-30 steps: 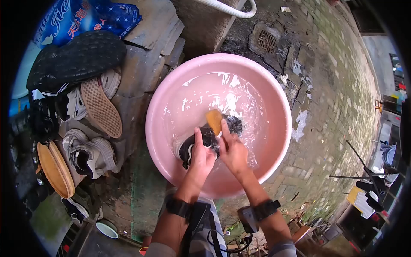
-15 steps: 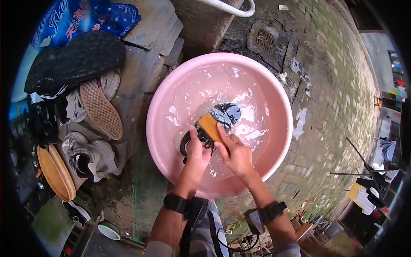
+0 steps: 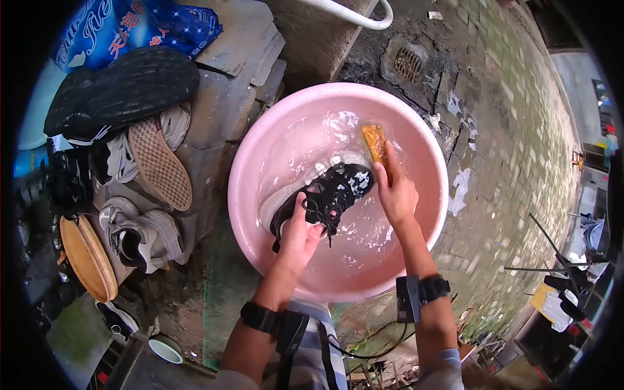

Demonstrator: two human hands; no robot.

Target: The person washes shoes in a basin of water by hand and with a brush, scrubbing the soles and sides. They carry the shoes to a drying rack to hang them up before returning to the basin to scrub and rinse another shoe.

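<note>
The left hand (image 3: 300,239) reaches in from six o'clock, gripping the black shoe (image 3: 335,198) in the pink basin (image 3: 338,273) — the right hand (image 3: 396,192), forearm slanting up toward eleven, holds the yellow brush (image 3: 375,144) past the toe

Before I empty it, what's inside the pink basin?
Water, a black shoe in the left hand, and a yellow block in the right hand. The shoe hides whatever is beneath it.
</note>
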